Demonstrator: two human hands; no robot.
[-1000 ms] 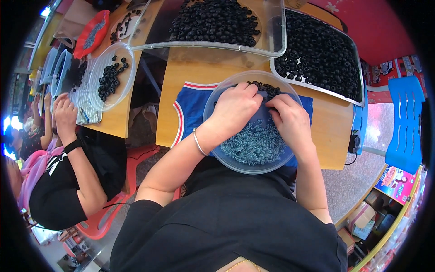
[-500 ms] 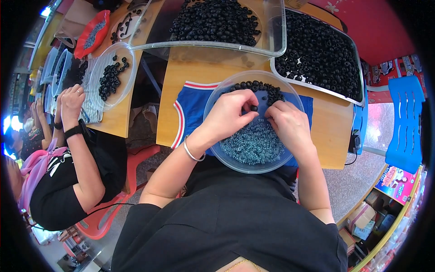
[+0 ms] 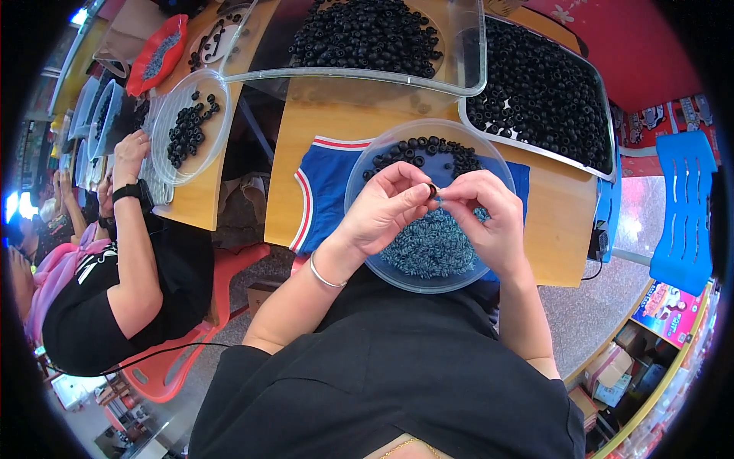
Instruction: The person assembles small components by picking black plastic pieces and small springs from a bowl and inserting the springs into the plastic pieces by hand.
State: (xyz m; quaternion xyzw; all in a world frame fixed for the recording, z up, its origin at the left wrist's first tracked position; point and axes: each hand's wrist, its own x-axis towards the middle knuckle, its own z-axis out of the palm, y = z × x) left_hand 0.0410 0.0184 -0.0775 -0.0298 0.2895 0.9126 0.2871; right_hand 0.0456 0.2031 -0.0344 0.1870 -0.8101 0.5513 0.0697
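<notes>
A round clear plastic tub (image 3: 353, 164) stands before me, with black ball-shaped pieces along its far side and a heap of small blue-grey metal springs (image 3: 432, 246) on its near side. Above the tub, my left hand (image 3: 386, 210) pinches one black ball-shaped piece (image 3: 433, 191) with a hole in it between thumb and fingers. My right hand (image 3: 489, 218) meets it from the right, thumb and fingertips closed in a pinch against the piece's side. What those right fingertips hold is too small to make out.
Blue cloth (image 3: 325, 180) lies under the tub on the wooden table (image 3: 562, 222). A clear bin (image 3: 367, 74) and a white tray (image 3: 535, 145), both heaped with black pieces, stand beyond. At left, a co-worker's hand (image 3: 131, 149) is near another tub (image 3: 222, 145). A blue chair (image 3: 683, 206) stands right.
My left hand has turned, bringing the black piece's hole into view. My right hand has risen from the tub, and its fingertips now meet the piece. The co-worker's hand has lowered.
</notes>
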